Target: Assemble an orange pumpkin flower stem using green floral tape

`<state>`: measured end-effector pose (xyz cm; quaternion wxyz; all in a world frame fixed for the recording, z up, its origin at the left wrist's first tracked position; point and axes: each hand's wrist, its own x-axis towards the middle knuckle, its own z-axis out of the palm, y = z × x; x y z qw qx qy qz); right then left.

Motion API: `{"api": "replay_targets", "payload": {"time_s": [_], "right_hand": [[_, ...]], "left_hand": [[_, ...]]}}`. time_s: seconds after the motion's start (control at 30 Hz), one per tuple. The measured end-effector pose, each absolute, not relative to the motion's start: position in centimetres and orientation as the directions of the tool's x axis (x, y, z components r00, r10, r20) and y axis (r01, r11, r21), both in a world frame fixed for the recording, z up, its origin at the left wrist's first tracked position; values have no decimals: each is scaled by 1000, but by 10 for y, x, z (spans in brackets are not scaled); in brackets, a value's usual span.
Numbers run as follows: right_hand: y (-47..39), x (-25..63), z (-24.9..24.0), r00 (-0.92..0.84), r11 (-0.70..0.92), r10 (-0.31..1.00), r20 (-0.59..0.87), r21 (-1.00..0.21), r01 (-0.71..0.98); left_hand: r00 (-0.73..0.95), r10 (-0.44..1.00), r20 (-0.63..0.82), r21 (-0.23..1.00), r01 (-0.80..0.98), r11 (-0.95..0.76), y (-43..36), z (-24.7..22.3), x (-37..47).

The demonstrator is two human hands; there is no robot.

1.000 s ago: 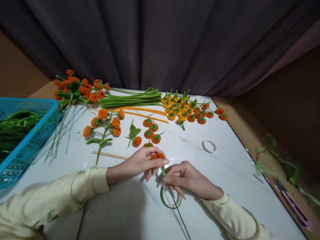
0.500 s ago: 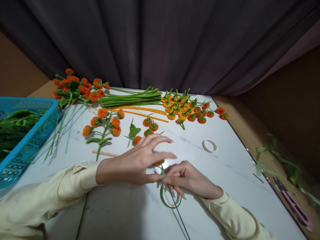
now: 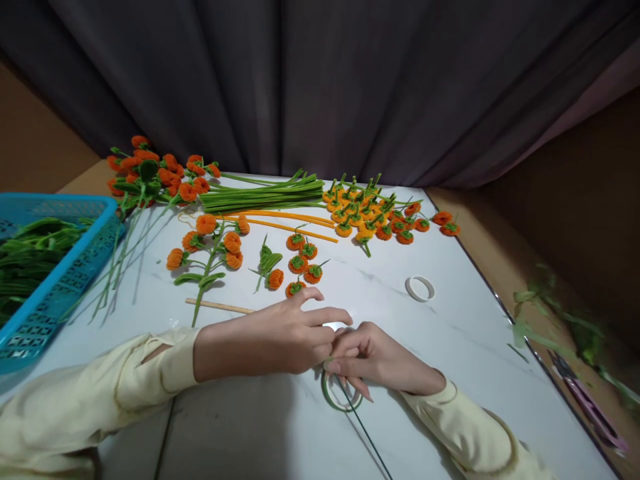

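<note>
Orange blooms (image 3: 295,262) lie unattached near one assembled spray (image 3: 209,265); the right hand (image 3: 367,360) pinches a thin stem (image 3: 370,440), the left hand (image 3: 295,337) half-curled, its hold hidden.

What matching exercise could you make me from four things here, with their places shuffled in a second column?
Things:
1. Blue basket
2. Plain white ring
3. Thin dark stem
4. Yellow flower heads

Places:
A. By itself on the right side of the white table
B. Just right of the bundled green stems
C. At the left edge of the picture, holding leafy green pieces
D. Running down from the right hand

Right pairs: 1-C, 2-A, 3-D, 4-B.
</note>
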<state>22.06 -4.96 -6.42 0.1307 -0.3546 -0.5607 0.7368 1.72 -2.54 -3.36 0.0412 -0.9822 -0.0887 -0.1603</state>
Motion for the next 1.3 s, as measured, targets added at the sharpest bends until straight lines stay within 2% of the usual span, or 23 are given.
{"api": "replay_targets", "payload": {"time_s": [0.4, 0.67, 0.87, 0.93, 1.13, 1.3], "right_hand": [[-50, 218, -67, -766, -276, 561, -314, -943, 184], [-48, 221, -69, -828, -264, 500, -255, -955, 135], [-48, 222, -68, -860, -337, 451, -241, -938, 86], [-48, 220, -67, -874, -415, 420, -246, -908, 57], [-52, 214, -77, -912, -641, 343, -223, -765, -55], [-54, 212, -81, -942, -707, 286, -175, -703, -84]], "left_hand": [[980, 90, 178, 5, 91, -996, -26, -29, 14], [978, 121, 171, 267, 73, -961, -22, -28, 13], [981, 124, 149, 386, 58, -921, -22, -22, 14], [979, 110, 169, 365, 41, -930, -24, -19, 13], [970, 73, 231, 149, 39, -988, -37, -8, 11], [944, 68, 323, 123, 29, -992, -44, -2, 14]]}}
